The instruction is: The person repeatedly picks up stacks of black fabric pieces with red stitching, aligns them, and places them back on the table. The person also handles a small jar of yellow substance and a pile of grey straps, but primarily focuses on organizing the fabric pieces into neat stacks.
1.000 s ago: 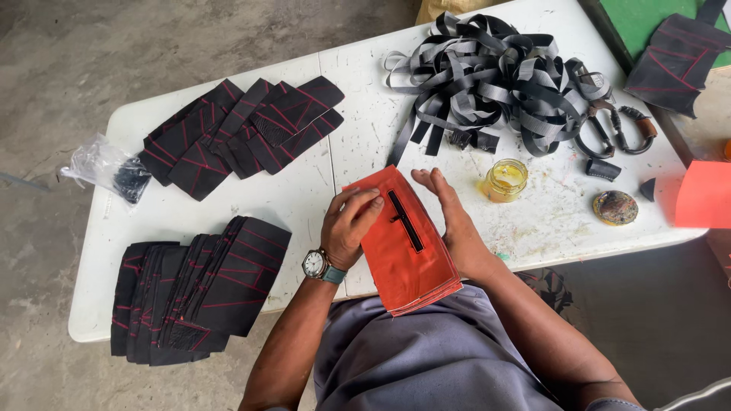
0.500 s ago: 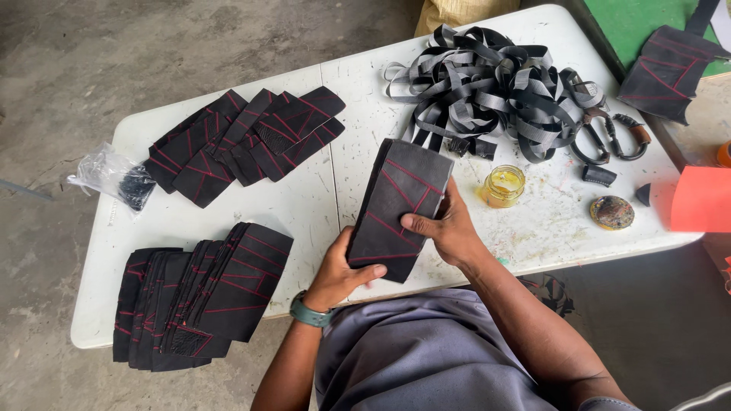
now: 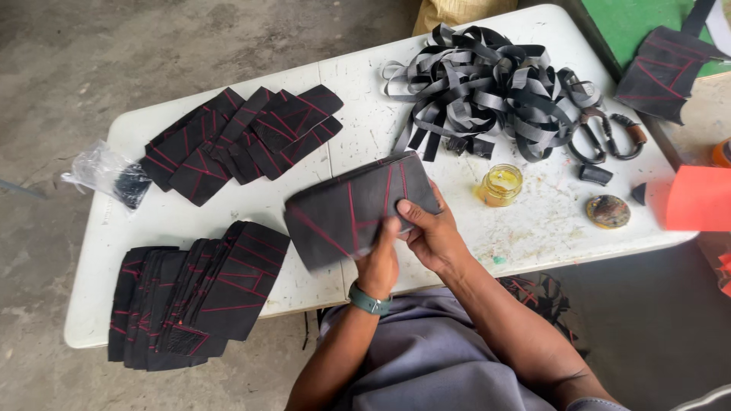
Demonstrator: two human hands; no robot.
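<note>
black pouch (image 3: 358, 209): left end motion-blurred | orange sheet (image 3: 697, 199): cut by right edge | plastic bag (image 3: 110, 176): contents unclear

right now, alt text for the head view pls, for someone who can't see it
Both hands, left hand and right hand, hold a black pouch with red stitching above a white table. Two stacks of similar pouches, one far and one near, lie to the left, with a strap pile and a small jar to the right.
</note>
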